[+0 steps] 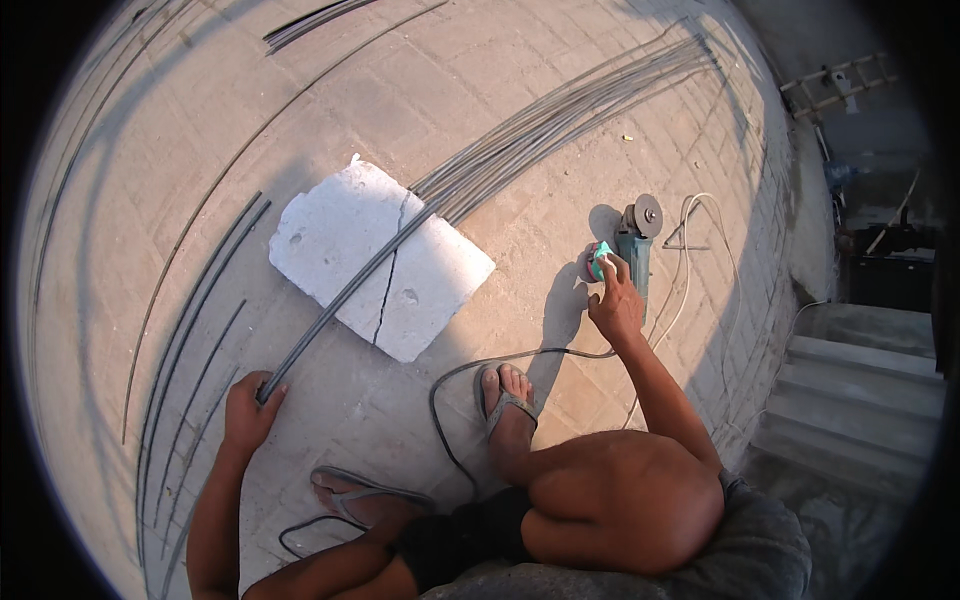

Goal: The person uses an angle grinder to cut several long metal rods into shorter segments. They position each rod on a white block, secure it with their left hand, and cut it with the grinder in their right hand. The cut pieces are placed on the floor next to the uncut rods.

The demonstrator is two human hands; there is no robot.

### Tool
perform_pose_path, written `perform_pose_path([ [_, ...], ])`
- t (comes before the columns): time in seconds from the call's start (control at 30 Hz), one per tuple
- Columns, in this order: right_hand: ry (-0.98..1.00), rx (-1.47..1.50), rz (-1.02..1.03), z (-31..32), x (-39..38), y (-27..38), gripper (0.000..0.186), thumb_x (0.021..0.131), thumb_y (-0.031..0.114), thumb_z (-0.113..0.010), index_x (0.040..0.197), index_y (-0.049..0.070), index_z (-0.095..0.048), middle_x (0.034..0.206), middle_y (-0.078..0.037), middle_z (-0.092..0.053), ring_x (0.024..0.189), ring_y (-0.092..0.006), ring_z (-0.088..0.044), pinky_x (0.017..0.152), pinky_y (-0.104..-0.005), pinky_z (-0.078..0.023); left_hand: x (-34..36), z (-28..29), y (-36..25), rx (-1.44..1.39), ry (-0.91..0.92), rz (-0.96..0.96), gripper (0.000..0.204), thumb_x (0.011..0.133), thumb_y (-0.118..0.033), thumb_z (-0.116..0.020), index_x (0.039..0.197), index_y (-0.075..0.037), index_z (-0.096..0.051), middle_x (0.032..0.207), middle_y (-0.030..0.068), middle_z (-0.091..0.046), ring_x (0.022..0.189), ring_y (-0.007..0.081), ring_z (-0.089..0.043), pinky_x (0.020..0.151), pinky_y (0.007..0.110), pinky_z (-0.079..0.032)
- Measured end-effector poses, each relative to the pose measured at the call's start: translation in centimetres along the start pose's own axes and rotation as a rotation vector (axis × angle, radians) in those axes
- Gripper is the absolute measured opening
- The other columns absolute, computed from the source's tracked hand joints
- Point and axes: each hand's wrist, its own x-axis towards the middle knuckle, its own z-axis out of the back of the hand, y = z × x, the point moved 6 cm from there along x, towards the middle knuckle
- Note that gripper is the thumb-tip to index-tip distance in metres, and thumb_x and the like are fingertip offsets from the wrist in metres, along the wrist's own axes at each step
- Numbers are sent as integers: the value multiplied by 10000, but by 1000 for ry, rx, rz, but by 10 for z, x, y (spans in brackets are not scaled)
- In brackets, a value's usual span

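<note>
Here, from far away, I see the left hand (251, 412) at eight o'clock, with its fingers curled tight around the near end of some long grey rods (357, 288). I can't count how many it has. The rods lean across a white block (335, 245) at ten o'clock, and the bunch spreads out toward one o'clock.

I guess the rods are metal: hard, smooth and stiff, but so long that they may bend a bit and wag at the far end. One feels light enough to me, but the whole bunch would be heavy. I would hold them near the end with the whole hand, and mind the cut tip, which could scratch. The block has a long crack in it, so I think it could break if I push hard.

The right hand (618, 302) is at three o'clock. Its fingers are bent and close together at a small green thing (600, 252). I can't tell if they grip it or only touch it. Just beside it is a grinder (634, 255) with a round disc on top. It looks heavy, and I would take it by its thick body, away from the disc.
</note>
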Motion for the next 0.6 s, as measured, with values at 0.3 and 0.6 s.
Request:
perform_pose_path([
  [0.3, 446, -353, 33, -19, 26, 13, 290, 839, 101, -687, 1116, 24, -656, 1143, -242, -655, 925, -408, -730, 779, -510, -577, -3, 10, -3, -56, 32, 15, 352, 900, -256, -805, 1023, 61, -718, 863, 228, -708, 737, 327, -672, 699, 414, -517],
  [0.6, 708, -83, 299, 35, 46, 132, 327, 764, 237, -784, 1050, 82, -746, 1026, -151, -763, 1026, -337, -726, 910, -463, -556, -20, 12, 30, -41, 201, 182, 439, 978, -366, -718, 878, 60, -689, 690, 194, -623, 648, 263, -568, 663, 407, -466],
])
